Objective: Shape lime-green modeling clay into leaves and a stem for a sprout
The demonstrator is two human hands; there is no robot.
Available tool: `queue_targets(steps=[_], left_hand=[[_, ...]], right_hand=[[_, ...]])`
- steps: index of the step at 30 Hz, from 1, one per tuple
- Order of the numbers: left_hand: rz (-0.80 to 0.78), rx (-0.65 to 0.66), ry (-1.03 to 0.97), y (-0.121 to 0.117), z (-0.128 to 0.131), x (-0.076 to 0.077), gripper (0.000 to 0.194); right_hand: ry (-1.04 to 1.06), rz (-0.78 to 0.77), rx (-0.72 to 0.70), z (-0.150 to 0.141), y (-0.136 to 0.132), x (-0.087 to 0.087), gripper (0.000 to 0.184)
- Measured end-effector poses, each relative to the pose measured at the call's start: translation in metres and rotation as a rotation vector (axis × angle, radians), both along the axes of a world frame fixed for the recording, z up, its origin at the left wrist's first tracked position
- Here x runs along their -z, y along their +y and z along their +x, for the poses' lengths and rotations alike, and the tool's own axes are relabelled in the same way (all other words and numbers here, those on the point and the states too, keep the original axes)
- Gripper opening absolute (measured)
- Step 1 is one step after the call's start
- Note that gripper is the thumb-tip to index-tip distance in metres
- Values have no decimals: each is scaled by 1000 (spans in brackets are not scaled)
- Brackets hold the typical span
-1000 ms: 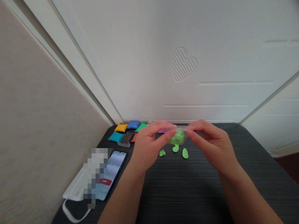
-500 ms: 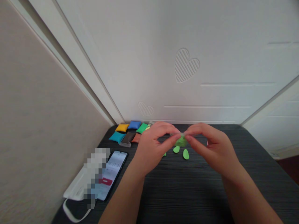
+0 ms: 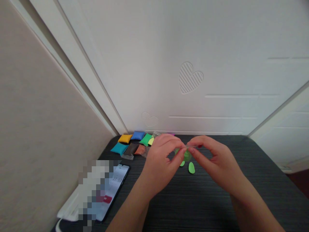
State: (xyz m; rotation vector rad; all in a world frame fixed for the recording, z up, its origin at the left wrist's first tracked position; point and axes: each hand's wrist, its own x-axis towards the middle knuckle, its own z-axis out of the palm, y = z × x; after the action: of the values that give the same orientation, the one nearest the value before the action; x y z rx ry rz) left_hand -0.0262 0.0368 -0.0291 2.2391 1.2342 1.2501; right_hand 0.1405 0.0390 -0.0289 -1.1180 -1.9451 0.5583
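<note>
My left hand and my right hand pinch the top edge of a small clear plastic packet with something light green inside. The thumbs and forefingers meet closely over the dark table. Just below the packet lies a flat, light green oval piece, which looks like modelling clay. A second light green piece is partly covered by the packet and my left thumb.
Behind my left hand lie several packets of coloured clay, among them a yellow one, a blue one and a teal one. A phone rests at the left, beside a partly blurred white item. A white panel rises behind the table.
The view has tilted up a little, so everything sits lower. Both hands keep their pinch on the packet, which hangs a little differently between the fingers.
</note>
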Motion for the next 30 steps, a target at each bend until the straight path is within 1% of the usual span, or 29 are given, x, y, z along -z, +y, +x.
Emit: queue_targets(steps=[2, 5, 9, 13, 17, 20, 25, 26, 28, 29, 30], left_hand=[[-12, -13, -1, 1, 0, 1, 7], [-25, -13, 20, 3, -1, 2, 7], [33, -34, 72, 4, 0, 4, 8], [80, -75, 74, 3, 0, 4, 7], [42, -95, 47, 5, -5, 3, 6], [1, -85, -15, 7, -9, 3, 5], [-28, -113, -80, 9, -14, 4, 12], [-37, -133, -88, 10, -18, 4, 14], [-41, -236, -122, 15, -32, 4, 17], [-46, -322, -137, 18, -41, 5, 16], [-34, -435, -155, 21, -50, 6, 16]], right_hand=[[8, -20, -13, 1, 0, 0, 10], [14, -10, -19, 0, 1, 1, 10], [-17, 61, 16, -3, -1, 4, 10], [-44, 129, 63, -3, -2, 4, 8], [-48, 145, 84, 0, -2, 2, 7], [-37, 148, 83, 0, -2, 1, 7], [-8, 145, 51, -5, -2, 2, 7], [4, 142, 54, -5, 0, 3, 7], [40, 145, 95, -3, 3, 5, 8], [58, 143, 125, -2, 5, 7, 8], [72, 135, 155, 0, 7, 9, 8]])
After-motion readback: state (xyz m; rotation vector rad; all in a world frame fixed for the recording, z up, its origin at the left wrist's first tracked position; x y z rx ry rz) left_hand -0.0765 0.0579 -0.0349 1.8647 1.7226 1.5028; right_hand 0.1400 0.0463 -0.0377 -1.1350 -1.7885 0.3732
